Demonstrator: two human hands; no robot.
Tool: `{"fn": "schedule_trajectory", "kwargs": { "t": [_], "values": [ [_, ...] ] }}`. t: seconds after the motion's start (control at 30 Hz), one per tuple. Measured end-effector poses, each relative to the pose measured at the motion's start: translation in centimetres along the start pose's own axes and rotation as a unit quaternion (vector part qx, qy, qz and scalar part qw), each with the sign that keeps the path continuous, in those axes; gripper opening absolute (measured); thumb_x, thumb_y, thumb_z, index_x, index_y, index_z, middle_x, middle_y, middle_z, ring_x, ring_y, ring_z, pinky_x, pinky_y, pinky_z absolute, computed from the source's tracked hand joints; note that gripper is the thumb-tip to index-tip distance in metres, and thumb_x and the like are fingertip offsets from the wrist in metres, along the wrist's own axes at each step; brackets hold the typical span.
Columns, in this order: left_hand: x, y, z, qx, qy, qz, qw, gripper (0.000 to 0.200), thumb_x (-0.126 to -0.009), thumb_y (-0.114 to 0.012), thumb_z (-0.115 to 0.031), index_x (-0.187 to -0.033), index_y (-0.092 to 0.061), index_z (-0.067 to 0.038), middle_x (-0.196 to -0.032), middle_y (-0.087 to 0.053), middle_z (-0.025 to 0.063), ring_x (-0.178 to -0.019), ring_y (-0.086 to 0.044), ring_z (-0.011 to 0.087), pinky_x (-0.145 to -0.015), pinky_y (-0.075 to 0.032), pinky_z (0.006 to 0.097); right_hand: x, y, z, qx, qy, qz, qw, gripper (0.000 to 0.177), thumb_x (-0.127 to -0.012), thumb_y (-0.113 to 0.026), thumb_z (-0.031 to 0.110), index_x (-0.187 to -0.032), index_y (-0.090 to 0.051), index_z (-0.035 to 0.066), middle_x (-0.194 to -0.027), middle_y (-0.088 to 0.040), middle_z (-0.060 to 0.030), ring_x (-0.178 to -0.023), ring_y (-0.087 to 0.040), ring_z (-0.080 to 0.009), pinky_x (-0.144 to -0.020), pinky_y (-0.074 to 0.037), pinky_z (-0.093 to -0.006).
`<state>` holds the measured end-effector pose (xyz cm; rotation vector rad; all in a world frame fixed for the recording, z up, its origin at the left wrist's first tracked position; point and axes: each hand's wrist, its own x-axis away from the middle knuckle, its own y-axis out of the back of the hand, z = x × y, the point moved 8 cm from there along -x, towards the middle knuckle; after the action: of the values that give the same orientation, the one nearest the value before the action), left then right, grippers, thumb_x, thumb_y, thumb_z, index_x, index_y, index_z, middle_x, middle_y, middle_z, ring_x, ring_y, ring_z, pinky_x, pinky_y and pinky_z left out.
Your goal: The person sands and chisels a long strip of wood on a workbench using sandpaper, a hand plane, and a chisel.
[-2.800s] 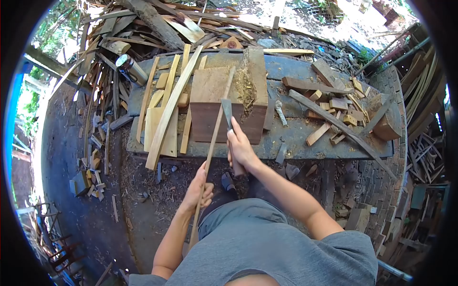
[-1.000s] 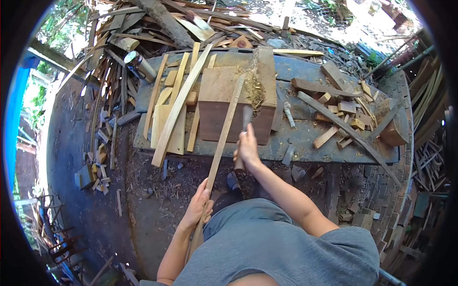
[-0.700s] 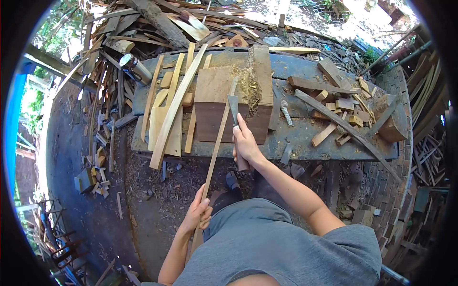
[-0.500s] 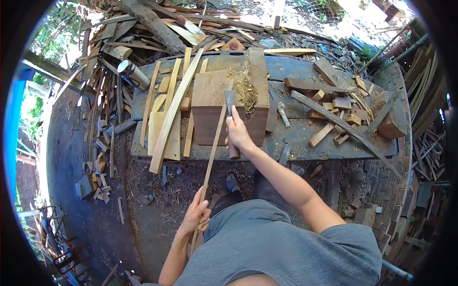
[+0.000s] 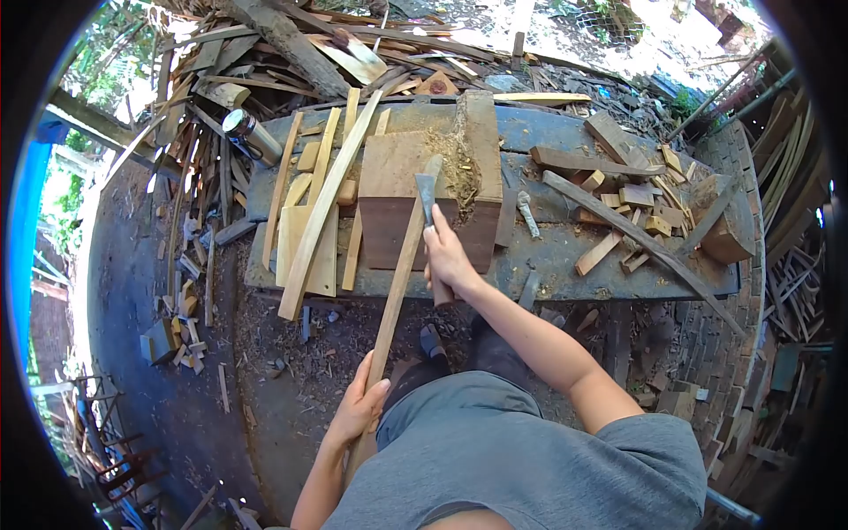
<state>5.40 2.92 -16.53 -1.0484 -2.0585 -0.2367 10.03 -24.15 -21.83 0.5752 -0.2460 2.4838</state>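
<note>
My left hand (image 5: 360, 408), low near my hip, is closed around a long wooden strip (image 5: 396, 287). The strip slants up and away from me, its far end resting over the front edge of a large wooden block (image 5: 389, 168). Closed on a broad-bladed hand tool (image 5: 427, 193) with a wooden handle is my right hand (image 5: 449, 258), in front of the block. The tool's grey blade points away from me and overlaps the strip near its far end. Wood chips (image 5: 459, 163) fill a rough hollow in the block's top.
The block stands on a dark worktable (image 5: 521, 256). Pale wood strips (image 5: 329, 208) lie at its left beside a metal flask (image 5: 250, 137). Offcuts and a long thin board (image 5: 640, 234) lie at the right. Scrap wood (image 5: 291, 49) is heaped behind, with more offcuts on the ground.
The strip has turned in my left hand and now shows a wider face. My right hand and the tool have shifted slightly right and down, with the blade tilted more to the left.
</note>
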Motion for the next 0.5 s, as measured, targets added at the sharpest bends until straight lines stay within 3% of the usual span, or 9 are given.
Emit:
{"fn": "schedule_trajectory", "kwargs": {
  "t": [0.13,0.3,0.43,0.5],
  "values": [
    [0.1,0.3,-0.6,-0.034,-0.021,-0.012,0.999,0.067,-0.097,-0.055,-0.015,-0.155,-0.02,-0.014,-0.068,-0.04,-0.0046,-0.051,-0.037,0.0039,-0.042,-0.031,0.021,-5.4,2.7,0.8,-0.075,-0.019,-0.063,0.995,0.06,-0.103,-0.035,0.024,-0.156,-0.007,0.018,-0.078,-0.048,-0.0045,-0.049,-0.05,-0.0142,-0.04,-0.047,-0.0307],
    [-0.3,0.4,-0.6,-0.017,-0.038,-0.002,0.999,0.066,-0.098,-0.054,-0.015,-0.154,-0.02,-0.013,-0.065,-0.039,-0.0046,-0.05,-0.036,0.0041,-0.04,-0.03,0.0219,-0.6,0.6,-0.4,-0.085,-0.032,-0.014,0.996,0.06,-0.102,-0.036,0.024,-0.156,-0.01,0.019,-0.078,-0.046,-0.0047,-0.044,-0.048,-0.0154,-0.035,-0.045,-0.0319],
    [0.0,-0.3,-0.1,0.086,0.025,0.033,0.995,0.066,-0.099,-0.051,-0.017,-0.155,-0.017,-0.016,-0.059,-0.036,-0.0047,-0.042,-0.033,0.0054,-0.035,-0.028,0.0221,-1.6,0.5,0.3,-0.103,-0.024,-0.015,0.994,0.06,-0.102,-0.036,0.022,-0.156,-0.009,0.018,-0.078,-0.045,-0.0046,-0.044,-0.048,-0.0152,-0.036,-0.045,-0.032],
    [-0.1,0.2,-0.2,-0.023,-0.006,0.002,1.0,0.065,-0.1,-0.049,-0.02,-0.156,-0.015,-0.019,-0.058,-0.033,-0.0047,-0.042,-0.031,0.0051,-0.036,-0.029,0.0212,-2.5,0.7,-0.2,-0.099,-0.008,-0.047,0.994,0.06,-0.102,-0.036,0.023,-0.156,-0.009,0.019,-0.078,-0.045,-0.0048,-0.044,-0.048,-0.0154,-0.035,-0.045,-0.0319]
  ]
}}
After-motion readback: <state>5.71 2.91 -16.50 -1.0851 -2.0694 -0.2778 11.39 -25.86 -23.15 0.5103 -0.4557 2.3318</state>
